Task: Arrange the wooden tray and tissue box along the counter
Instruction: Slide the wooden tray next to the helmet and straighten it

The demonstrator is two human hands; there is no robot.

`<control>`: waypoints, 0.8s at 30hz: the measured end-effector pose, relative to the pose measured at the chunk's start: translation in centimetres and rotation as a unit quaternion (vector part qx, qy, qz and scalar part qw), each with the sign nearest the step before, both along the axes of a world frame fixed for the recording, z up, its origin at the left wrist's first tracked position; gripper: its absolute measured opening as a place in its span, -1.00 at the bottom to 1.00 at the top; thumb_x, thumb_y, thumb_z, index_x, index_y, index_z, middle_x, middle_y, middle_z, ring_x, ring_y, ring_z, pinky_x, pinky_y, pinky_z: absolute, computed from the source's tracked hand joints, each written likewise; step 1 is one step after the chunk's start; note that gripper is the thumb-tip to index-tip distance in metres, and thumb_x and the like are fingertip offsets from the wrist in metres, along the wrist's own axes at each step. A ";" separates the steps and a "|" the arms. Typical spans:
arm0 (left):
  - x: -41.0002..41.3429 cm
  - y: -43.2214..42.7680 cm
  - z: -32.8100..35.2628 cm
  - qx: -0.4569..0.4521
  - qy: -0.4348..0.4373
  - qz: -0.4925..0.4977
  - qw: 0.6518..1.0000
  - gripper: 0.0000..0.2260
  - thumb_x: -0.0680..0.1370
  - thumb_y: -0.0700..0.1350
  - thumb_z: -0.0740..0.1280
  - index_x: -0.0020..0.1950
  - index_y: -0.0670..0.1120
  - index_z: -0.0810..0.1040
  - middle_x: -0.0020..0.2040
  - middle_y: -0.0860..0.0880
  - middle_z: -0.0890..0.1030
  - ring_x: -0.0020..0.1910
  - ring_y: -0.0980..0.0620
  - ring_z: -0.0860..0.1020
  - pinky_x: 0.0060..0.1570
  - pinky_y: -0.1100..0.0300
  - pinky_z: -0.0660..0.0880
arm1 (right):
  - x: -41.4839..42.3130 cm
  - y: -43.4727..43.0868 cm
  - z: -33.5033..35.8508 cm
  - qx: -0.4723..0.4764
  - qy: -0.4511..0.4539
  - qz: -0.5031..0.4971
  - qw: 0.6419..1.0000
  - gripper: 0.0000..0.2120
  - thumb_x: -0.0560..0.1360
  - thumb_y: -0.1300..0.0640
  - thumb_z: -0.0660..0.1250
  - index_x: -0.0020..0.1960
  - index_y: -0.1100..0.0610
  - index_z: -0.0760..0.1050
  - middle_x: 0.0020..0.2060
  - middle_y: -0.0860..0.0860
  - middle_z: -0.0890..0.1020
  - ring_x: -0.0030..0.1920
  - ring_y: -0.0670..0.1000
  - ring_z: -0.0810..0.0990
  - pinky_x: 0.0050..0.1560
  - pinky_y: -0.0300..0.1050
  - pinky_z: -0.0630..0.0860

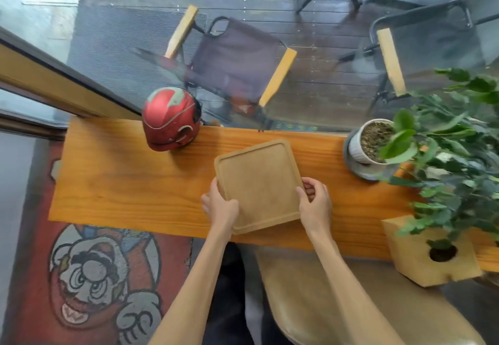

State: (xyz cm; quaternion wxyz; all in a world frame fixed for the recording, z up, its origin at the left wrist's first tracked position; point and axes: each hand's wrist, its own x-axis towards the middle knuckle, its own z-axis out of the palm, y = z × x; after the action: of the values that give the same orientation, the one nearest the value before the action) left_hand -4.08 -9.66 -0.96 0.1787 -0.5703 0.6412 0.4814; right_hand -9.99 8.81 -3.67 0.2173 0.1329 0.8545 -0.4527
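Note:
A square wooden tray (259, 182) with a raised rim lies in the middle of the orange wooden counter (121, 182), turned slightly askew. My left hand (221, 204) grips its near left edge. My right hand (314, 201) holds its near right edge, thumb on the rim. A light wooden tissue box (421, 258) with a round hole on top sits at the counter's near right end, partly under plant leaves and jutting over the front edge.
A red helmet-shaped object (171, 119) stands at the counter's back left. A white potted plant (372, 142) on a grey saucer sits at the back right, its leaves spreading over the right end. Glass runs behind the counter. A tan stool seat (337, 304) is below me.

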 end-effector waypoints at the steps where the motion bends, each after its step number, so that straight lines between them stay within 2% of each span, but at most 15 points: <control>1: -0.3 -1.5 0.2 -0.015 0.003 -0.015 1.000 -0.34 0.56 -0.30 0.20 0.60 0.10 0.13 0.56 -0.08 0.10 0.53 -0.21 0.10 0.41 -0.17 0.30 | 0.1 -1.4 -0.3 -0.011 0.004 -0.012 1.000 -0.80 0.58 0.13 0.34 0.21 0.07 0.53 0.07 -0.01 0.54 0.05 -0.01 0.53 0.14 -0.06 0.52; 7: -3.1 -7.7 0.2 -0.080 0.025 -0.094 0.992 -0.25 0.44 -0.38 0.18 0.58 0.12 0.19 0.46 -0.08 0.23 0.41 -0.15 0.22 0.44 -0.13 0.26 | 1.8 -7.3 -2.7 -0.028 0.018 -0.098 0.995 -0.77 0.57 0.13 0.36 0.22 0.09 0.56 0.07 0.00 0.58 0.05 0.01 0.57 0.09 -0.13 0.53; 11: -3.8 -9.4 -1.2 -0.056 0.031 -0.143 0.988 -0.25 0.45 -0.35 0.17 0.59 0.11 0.16 0.45 -0.11 0.23 0.40 -0.17 0.22 0.45 -0.11 0.24 | 2.5 -8.7 -3.6 -0.027 0.039 -0.140 0.989 -0.76 0.57 0.14 0.36 0.23 0.10 0.56 0.09 0.01 0.58 0.05 0.00 0.56 -0.02 -0.35 0.44; 15: -3.0 -9.7 -2.7 -0.044 0.045 -0.136 0.989 -0.27 0.47 -0.32 0.20 0.60 0.09 0.14 0.49 -0.15 0.21 0.45 -0.19 0.19 0.46 -0.11 0.21 | 2.6 -9.1 -3.9 -0.011 0.052 -0.152 0.987 -0.76 0.56 0.15 0.37 0.23 0.10 0.57 0.08 0.01 0.58 0.05 -0.01 0.57 -0.05 -0.38 0.43; 17: -2.6 -9.7 -3.4 -0.047 0.054 -0.123 0.990 -0.29 0.49 -0.29 0.23 0.60 0.08 0.14 0.49 -0.17 0.20 0.47 -0.20 0.16 0.48 -0.12 0.18 | 2.7 -9.3 -4.0 -0.007 0.060 -0.154 0.986 -0.77 0.56 0.14 0.37 0.21 0.08 0.57 0.07 0.01 0.58 0.04 0.00 0.57 -0.02 -0.33 0.47; 20: -2.0 -9.5 -4.5 -0.094 0.075 -0.157 0.980 -0.33 0.53 -0.20 0.28 0.60 0.07 0.14 0.41 -0.18 0.27 0.41 -0.19 0.23 0.43 -0.08 0.17 | 2.7 -9.2 -4.3 0.010 0.078 -0.131 0.988 -0.80 0.56 0.12 0.38 0.17 -0.02 0.53 0.06 0.00 0.58 0.05 0.02 0.58 0.08 -0.11 0.57; 22: -1.0 -9.7 -5.2 -0.168 0.092 -0.226 0.955 -0.38 0.57 -0.04 0.29 0.61 0.07 0.16 0.36 -0.15 0.34 0.36 -0.16 0.27 0.38 -0.06 0.18 | 2.8 -8.6 -4.6 0.030 0.088 -0.079 0.993 -0.78 0.57 0.08 0.36 0.20 -0.04 0.50 0.07 -0.01 0.56 0.07 0.03 0.57 0.11 -0.03 0.58; 24: 0.9 -10.3 -6.2 -0.250 0.118 -0.317 0.907 -0.42 0.59 0.15 0.21 0.60 0.10 0.18 0.37 -0.12 0.38 0.41 -0.14 0.27 0.42 -0.14 0.14 | 3.0 -7.4 -5.1 0.082 0.139 0.036 0.986 -0.68 0.59 -0.01 0.30 0.33 -0.01 0.46 0.15 -0.02 0.55 0.17 0.00 0.51 0.21 0.02 0.52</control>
State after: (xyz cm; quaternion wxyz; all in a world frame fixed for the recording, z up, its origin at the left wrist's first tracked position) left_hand -3.17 -19.96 -7.20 0.0967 -0.3023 0.9039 0.2867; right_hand -6.96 1.37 -8.74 0.1009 0.0551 0.9148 -0.3871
